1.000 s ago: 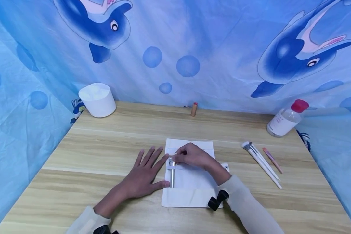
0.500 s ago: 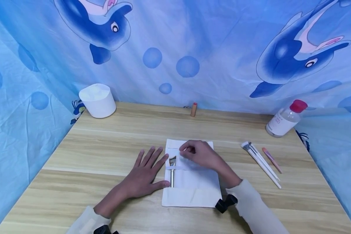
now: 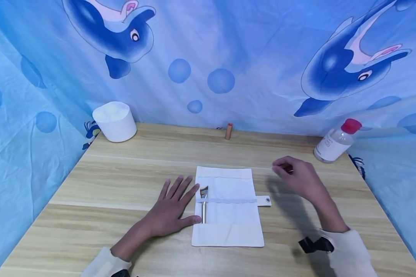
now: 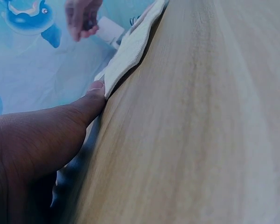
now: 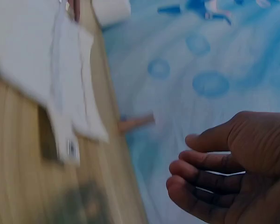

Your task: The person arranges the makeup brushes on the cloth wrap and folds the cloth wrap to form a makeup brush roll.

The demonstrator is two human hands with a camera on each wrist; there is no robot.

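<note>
A white fabric brush pouch [image 3: 228,213] lies unfolded on the table. At its left side a silver-handled makeup brush [image 3: 203,207] is tucked under the elastic band, its lower end inside the bottom pocket. My left hand [image 3: 171,211] rests flat with fingers spread, its index fingertip and thumb at the pouch's left edge. The left wrist view shows the thumb [image 4: 91,100] against that edge. My right hand [image 3: 298,179] is raised to the right of the pouch, its fingers loosely bent and holding nothing in the right wrist view. Hand and forearm hide the loose brushes there.
A white round container [image 3: 116,125] stands at the back left. A small brown tube [image 3: 228,131] with a red top is at the back edge. A clear bottle [image 3: 332,144] with a red cap stands back right. The pouch's snap strap [image 3: 263,200] sticks out rightward.
My right hand has let go near the silver-handled makeup brush and moved right, off the pouch, to over the loose brushes. The left hand has stayed in place.
</note>
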